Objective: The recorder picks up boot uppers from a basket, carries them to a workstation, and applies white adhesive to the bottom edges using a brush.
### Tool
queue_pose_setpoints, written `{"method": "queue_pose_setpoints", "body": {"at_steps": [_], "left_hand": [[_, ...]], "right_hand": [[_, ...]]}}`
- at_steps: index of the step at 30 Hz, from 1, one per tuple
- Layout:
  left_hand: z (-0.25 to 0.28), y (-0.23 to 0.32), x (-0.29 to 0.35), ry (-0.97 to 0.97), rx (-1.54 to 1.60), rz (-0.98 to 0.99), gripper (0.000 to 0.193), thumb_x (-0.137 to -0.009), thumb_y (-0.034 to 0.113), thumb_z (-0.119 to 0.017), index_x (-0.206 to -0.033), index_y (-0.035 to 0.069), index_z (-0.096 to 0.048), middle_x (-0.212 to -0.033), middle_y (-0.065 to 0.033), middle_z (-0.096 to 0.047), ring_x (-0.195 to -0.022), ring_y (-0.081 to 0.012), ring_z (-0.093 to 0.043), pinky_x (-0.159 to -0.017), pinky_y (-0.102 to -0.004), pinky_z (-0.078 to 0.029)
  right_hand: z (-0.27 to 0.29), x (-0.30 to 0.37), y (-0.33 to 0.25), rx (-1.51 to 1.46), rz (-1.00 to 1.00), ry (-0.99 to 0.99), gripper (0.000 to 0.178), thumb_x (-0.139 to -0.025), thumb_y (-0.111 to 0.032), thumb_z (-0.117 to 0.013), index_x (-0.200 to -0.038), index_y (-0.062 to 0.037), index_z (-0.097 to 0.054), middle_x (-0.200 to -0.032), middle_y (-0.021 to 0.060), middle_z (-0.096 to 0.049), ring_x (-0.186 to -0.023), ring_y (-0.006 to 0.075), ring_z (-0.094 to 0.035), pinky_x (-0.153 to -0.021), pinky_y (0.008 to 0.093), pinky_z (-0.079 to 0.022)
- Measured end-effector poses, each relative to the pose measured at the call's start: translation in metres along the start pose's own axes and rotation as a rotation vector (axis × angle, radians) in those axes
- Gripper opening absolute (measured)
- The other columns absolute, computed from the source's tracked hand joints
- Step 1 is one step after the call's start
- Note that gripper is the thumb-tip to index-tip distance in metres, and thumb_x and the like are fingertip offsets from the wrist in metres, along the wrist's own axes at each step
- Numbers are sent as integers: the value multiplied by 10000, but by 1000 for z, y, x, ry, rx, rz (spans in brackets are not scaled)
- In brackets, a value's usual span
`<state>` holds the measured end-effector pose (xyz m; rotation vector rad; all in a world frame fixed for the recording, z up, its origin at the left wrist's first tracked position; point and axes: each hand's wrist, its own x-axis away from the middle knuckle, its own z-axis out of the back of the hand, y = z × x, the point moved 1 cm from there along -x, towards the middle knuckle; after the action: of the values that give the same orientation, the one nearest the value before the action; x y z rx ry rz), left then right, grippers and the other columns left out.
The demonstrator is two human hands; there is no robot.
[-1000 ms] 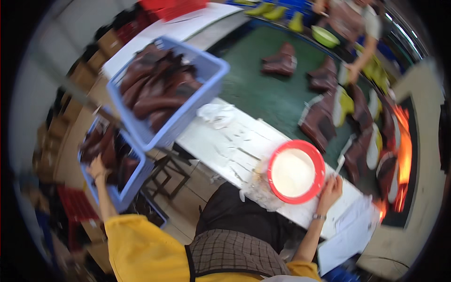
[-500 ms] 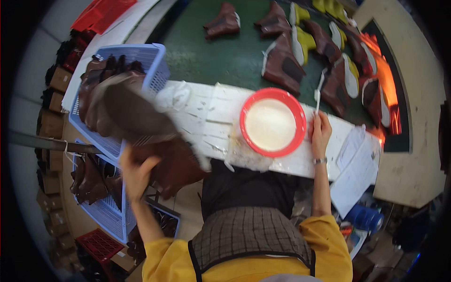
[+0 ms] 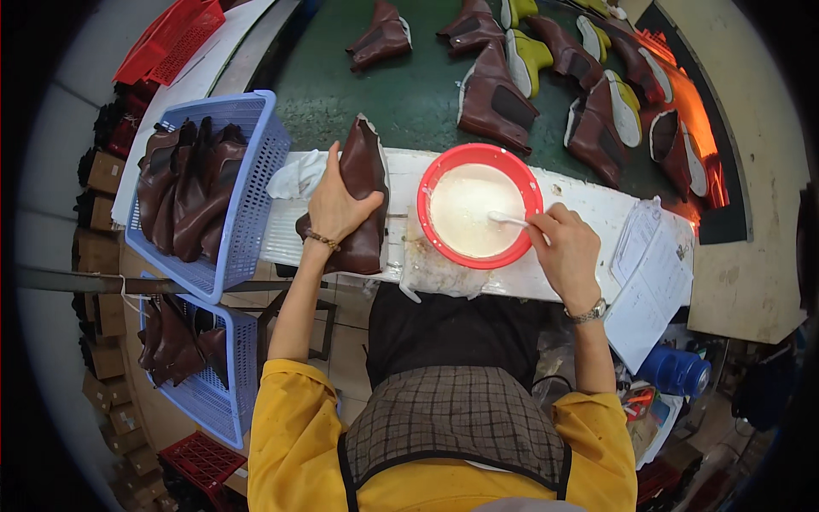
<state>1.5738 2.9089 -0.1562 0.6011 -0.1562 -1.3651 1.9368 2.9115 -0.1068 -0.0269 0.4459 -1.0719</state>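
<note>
Brown cardboard boxes [image 3: 101,171] stacked far left; white printed sheets [image 3: 653,273] right.

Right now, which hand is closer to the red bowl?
Right. The right hand sits at the red bowl's rim, holding a brush in it; the left hand grips a brown boot upper beside it.
</note>
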Motion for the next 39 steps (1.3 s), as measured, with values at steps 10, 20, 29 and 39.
{"method": "queue_pose_setpoints", "body": {"at_steps": [10,20,29,39], "left_hand": [[96,48,26,-796,788,308,361,-791,134,-781,-1096,-29,-677,-928,-9,-681,-813,-74,-604,-741,-245,-499],[106,57,37,-607,1166,324,217,-852,89,-736,-1028,-19,-671,-897,2,-680,-768,-39,-598,-695,-201,-481],[69,40,17,-298,835,180,377,-850,117,-749,-1178,-37,-646,-1002,-26,-688,-895,-89,-622,-797,-259,-508],[36,-1,84,-306,-240,-93,1394,-513,355,-958,-1617,122,-139,-1596,-283,-252,-1414,-466,-347,-1089,-564,-364]], "right_hand": [[10,-41,7,-692,70,127,154,-827,-103,-789,-980,-90,-779,-850,35,-650,-774,161,-604,-716,286,-434],[5,-39,-13,-685,158,175,140,-789,-157,-821,-922,-130,-787,-859,-17,-661,-851,125,-609,-845,314,-363],[-1,-15,4,-739,-152,56,131,-811,-156,-792,-932,-105,-783,-823,22,-665,-705,179,-624,-619,328,-464],[3,-6,14,-58,-107,-64,120,-847,-219,-751,-862,-99,-749,-779,43,-641,-691,235,-659,-608,361,-503]]}}
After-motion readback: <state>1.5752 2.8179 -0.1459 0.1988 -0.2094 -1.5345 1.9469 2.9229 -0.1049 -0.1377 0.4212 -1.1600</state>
